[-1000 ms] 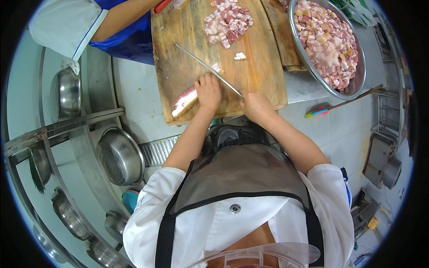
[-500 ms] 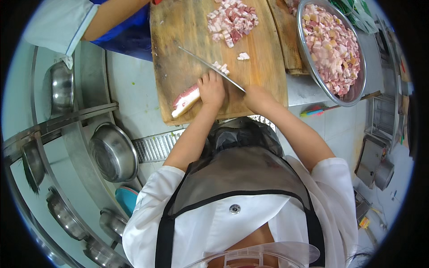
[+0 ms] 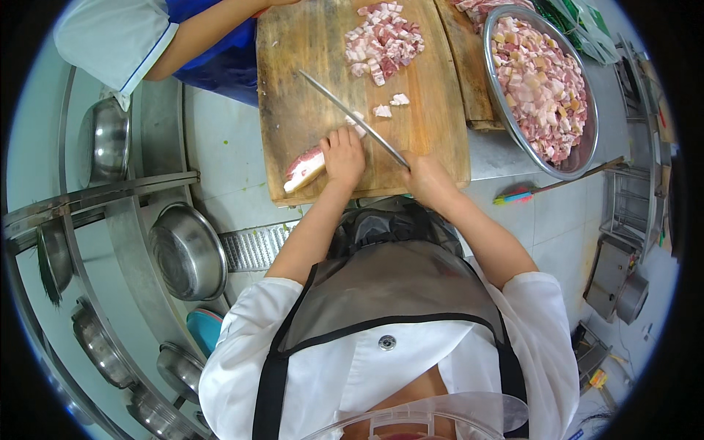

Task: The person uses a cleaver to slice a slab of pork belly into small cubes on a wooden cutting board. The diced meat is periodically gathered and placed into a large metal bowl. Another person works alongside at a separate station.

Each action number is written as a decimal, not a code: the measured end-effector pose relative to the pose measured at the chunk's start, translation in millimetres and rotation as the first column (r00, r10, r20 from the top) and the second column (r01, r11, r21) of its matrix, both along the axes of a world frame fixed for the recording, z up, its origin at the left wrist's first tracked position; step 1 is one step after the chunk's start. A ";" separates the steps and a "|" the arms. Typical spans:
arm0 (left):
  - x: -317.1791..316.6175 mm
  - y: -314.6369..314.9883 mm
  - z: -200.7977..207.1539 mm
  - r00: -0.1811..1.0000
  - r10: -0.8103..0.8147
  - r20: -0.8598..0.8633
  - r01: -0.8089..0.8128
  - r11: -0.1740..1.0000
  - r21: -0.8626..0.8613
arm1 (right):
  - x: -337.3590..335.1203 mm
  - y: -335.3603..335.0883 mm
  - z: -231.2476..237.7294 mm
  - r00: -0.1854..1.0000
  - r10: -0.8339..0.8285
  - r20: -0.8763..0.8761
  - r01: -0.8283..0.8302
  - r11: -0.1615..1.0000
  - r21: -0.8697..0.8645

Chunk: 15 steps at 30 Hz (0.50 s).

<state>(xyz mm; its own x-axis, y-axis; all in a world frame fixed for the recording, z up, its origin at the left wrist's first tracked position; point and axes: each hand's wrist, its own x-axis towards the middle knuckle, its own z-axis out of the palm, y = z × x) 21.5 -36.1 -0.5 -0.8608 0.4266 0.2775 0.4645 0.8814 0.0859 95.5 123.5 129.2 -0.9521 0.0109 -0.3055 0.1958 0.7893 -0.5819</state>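
Observation:
My left hand (image 3: 344, 157) presses down on a strip of pork belly (image 3: 306, 170), its fingers curled over the far end. The strip lies slantwise on a wooden cutting board (image 3: 308, 37), its red and white side showing. My right hand (image 3: 429, 178) is closed round the handle of a long knife (image 3: 352, 117). The blade slants up to the left, just beyond my left fingertips. Beside the blade are freshly cut bits of pork (image 3: 356, 123), and two loose pieces (image 3: 390, 105) lie to its right. Farther off sits a heap of diced pork (image 3: 384, 42).
A metal bowl (image 3: 490, 81) full of diced pork stands at the right beside a second board (image 3: 469, 66). At the upper left another person's arm (image 3: 209, 33) reaches over the board. Steel basins (image 3: 188, 251) sit on shelving to the left.
A small piece of pork now lies apart to the right of the blade, next to the other loose one. The co-worker's hand has come farther over the board's far edge.

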 end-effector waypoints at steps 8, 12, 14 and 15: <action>-2.1 6.6 0.5 1.000 0.029 -0.009 -0.029 0.998 -0.050 | -1.6 4.0 -0.5 0.992 0.023 0.122 -0.020 1.000 -0.018; -2.2 9.1 0.3 0.999 0.049 -0.007 -0.049 0.998 -0.029 | 16.6 33.3 30.2 0.936 0.031 0.349 -0.045 0.998 0.032; 0.2 8.2 -1.1 0.999 0.047 -0.008 -0.047 0.999 -0.014 | 20.3 40.9 33.1 0.911 0.022 0.412 -0.008 0.999 -0.036; 0.1 9.6 -2.3 0.999 0.046 -0.017 -0.046 0.999 0.000 | 17.5 40.9 31.5 0.911 0.038 0.411 -0.033 0.999 -0.018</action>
<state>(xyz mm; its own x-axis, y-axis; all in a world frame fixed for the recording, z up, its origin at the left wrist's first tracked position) 21.7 -26.5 -2.8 -0.8746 0.3871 0.2918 0.4253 0.9017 0.0785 113.0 164.4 160.8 -0.7416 -0.0257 -0.6703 0.3918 0.7945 -0.4639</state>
